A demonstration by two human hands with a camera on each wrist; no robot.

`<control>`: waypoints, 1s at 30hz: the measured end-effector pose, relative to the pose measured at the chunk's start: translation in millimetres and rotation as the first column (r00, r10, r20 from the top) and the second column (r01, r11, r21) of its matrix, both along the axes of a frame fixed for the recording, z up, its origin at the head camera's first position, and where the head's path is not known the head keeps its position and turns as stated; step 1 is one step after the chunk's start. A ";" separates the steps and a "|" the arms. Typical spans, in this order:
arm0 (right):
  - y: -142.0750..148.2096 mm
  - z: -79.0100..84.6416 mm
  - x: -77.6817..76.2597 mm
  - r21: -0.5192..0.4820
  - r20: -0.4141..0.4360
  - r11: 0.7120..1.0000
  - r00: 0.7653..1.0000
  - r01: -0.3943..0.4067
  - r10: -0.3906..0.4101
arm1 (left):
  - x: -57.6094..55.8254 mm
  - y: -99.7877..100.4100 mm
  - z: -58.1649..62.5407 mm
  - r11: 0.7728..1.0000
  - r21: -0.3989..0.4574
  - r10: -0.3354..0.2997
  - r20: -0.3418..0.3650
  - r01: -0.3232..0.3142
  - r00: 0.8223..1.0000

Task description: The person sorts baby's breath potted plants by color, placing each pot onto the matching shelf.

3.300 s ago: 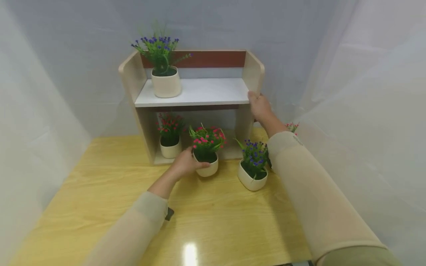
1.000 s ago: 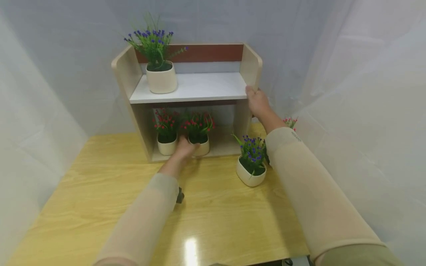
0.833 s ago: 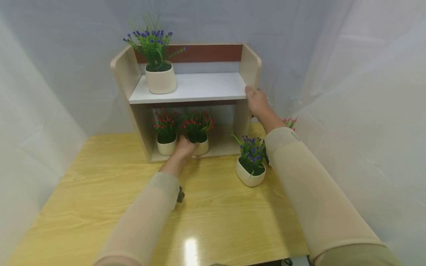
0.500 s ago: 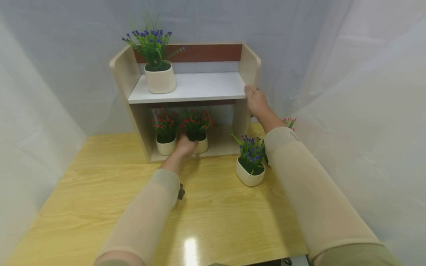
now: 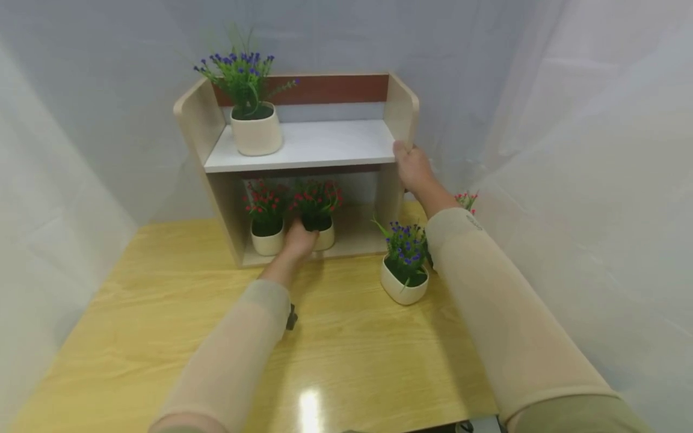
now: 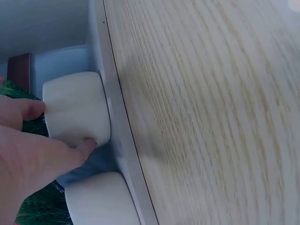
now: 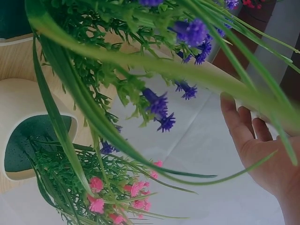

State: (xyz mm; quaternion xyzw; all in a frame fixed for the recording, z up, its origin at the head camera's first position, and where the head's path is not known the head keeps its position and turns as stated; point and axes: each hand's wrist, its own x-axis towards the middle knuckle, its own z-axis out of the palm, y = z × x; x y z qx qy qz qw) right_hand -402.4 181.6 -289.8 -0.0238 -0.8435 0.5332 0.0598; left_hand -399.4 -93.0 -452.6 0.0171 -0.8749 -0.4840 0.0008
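Note:
My left hand (image 5: 299,240) grips a white pot of red flowers (image 5: 325,239) on the lower level of the small two-tier shelf (image 5: 346,144). In the left wrist view thumb and fingers lie against the white pot (image 6: 77,105), which stands on the shelf board. Another pot of red flowers (image 5: 267,243) stands just left of it. My right hand (image 5: 415,171) holds the front edge of the shelf's right side panel; leaves and purple flowers (image 7: 157,103) partly cover the right wrist view. On the upper level, at the left, is a pot of purple flowers (image 5: 256,135).
A second pot of purple flowers (image 5: 405,288) stands on the wooden table (image 5: 346,349) before the shelf's right end. Beyond my right sleeve, pink flowers (image 7: 136,194) in another white pot (image 7: 33,103) show. White sheeting (image 5: 595,150) hangs around the table.
My left hand has carried the pot of red flowers from the shelf's front edge back onto the lower level, beside the other one. The right hand has kept its hold; the view has shifted slightly.

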 end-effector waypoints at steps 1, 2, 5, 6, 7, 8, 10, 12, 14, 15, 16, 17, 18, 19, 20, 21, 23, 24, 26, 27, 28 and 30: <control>-0.4 -0.5 0.3 -0.001 -0.002 1.000 1.000 -0.004 0.004 | -4.7 -1.4 -5.3 1.000 -0.028 0.009 -0.033 -0.010 0.999; -1.0 -1.1 0.5 -0.002 -0.004 1.000 1.000 -0.007 0.007 | -8.6 -2.0 -9.3 0.998 -0.064 0.018 -0.061 -0.021 0.998; -1.5 -2.3 0.5 0.005 -0.010 1.000 1.000 -0.012 0.012 | -6.6 -3.0 -8.7 0.996 -0.084 0.008 -0.103 -0.017 0.995; -1.5 -2.7 0.3 0.011 -0.011 1.000 1.000 -0.012 0.012 | -4.1 -3.0 -7.3 0.997 -0.073 0.004 -0.116 -0.012 0.993; -1.3 -3.1 0.0 0.015 -0.017 1.000 1.000 -0.010 0.010 | -1.2 -2.8 -5.9 0.998 -0.065 0.002 -0.128 -0.010 0.992; -1.3 -3.3 -0.5 0.022 -0.019 1.000 1.000 -0.007 0.008 | 6.0 -1.7 -0.1 0.999 -0.048 -0.006 -0.116 0.000 0.993; -1.0 -3.6 -1.5 0.028 -0.029 1.000 1.000 0.000 0.001 | 13.0 -1.7 0.9 1.000 -0.023 -0.010 -0.150 0.006 0.989; -0.5 -3.7 -2.5 0.035 -0.040 0.999 0.999 0.005 -0.004 | 20.8 0.0 3.4 1.000 -0.008 -0.005 -0.172 0.004 0.985; 0.0 -3.5 -3.1 0.033 -0.045 0.999 0.999 0.005 -0.004 | 28.0 2.3 5.0 1.000 0.013 0.005 -0.185 -0.003 0.983; 0.2 -3.4 -3.3 0.030 -0.046 1.000 0.999 0.004 -0.003 | 31.8 3.8 6.0 1.000 0.027 0.012 -0.196 -0.007 0.981; 0.3 -3.6 -3.5 0.037 -0.047 0.999 0.999 0.005 -0.003 | 35.6 5.5 6.6 0.999 0.042 0.021 -0.205 -0.013 0.979; 0.4 -3.7 -3.5 0.037 -0.049 0.999 0.999 0.003 -0.001 | 43.9 8.7 13.3 0.998 0.063 0.024 -0.182 -0.013 0.983; 0.5 -3.9 -3.6 0.039 -0.051 0.999 0.999 0.003 -0.001 | 48.3 10.7 14.3 0.997 0.074 0.032 -0.182 -0.019 0.983; 0.5 -4.0 -3.7 0.041 -0.054 0.999 0.999 0.004 -0.002 | 53.1 12.6 15.2 0.996 0.084 0.035 -0.185 -0.020 0.982; 0.4 -4.0 -3.8 0.045 -0.055 0.999 0.999 0.006 -0.003 | 58.4 14.8 16.2 0.996 0.090 0.035 -0.185 -0.019 0.982; 0.4 -4.1 -3.8 0.049 -0.055 0.999 0.998 0.008 -0.006 | 63.5 16.9 16.8 0.995 0.096 0.028 -0.174 -0.012 0.984; 0.3 -4.2 -4.0 0.046 -0.058 0.999 0.998 0.009 -0.006 | 74.0 21.5 17.3 0.995 0.102 0.003 -0.151 0.013 0.989; 0.3 -4.2 -4.1 0.045 -0.059 0.999 0.998 0.010 -0.007 | 79.3 23.9 17.0 0.994 0.105 -0.017 -0.138 0.031 0.990; 0.3 -3.9 -4.0 0.039 -0.052 0.999 0.999 0.008 -0.006 | 89.0 29.1 15.4 0.993 0.095 -0.061 -0.112 0.072 0.992; 0.4 -3.8 -4.1 0.036 -0.049 0.999 0.999 0.007 -0.005 | 93.7 31.7 14.8 0.992 0.087 -0.086 -0.101 0.095 0.991; 0.4 -3.5 -4.2 0.035 -0.045 0.999 0.999 0.004 -0.003 | 98.2 34.5 14.1 0.990 0.073 -0.109 -0.094 0.117 0.990; 0.7 -3.2 -4.3 0.033 -0.035 0.999 0.999 0.001 0.000 | 105.9 40.1 11.4 0.985 0.039 -0.165 -0.085 0.169 0.983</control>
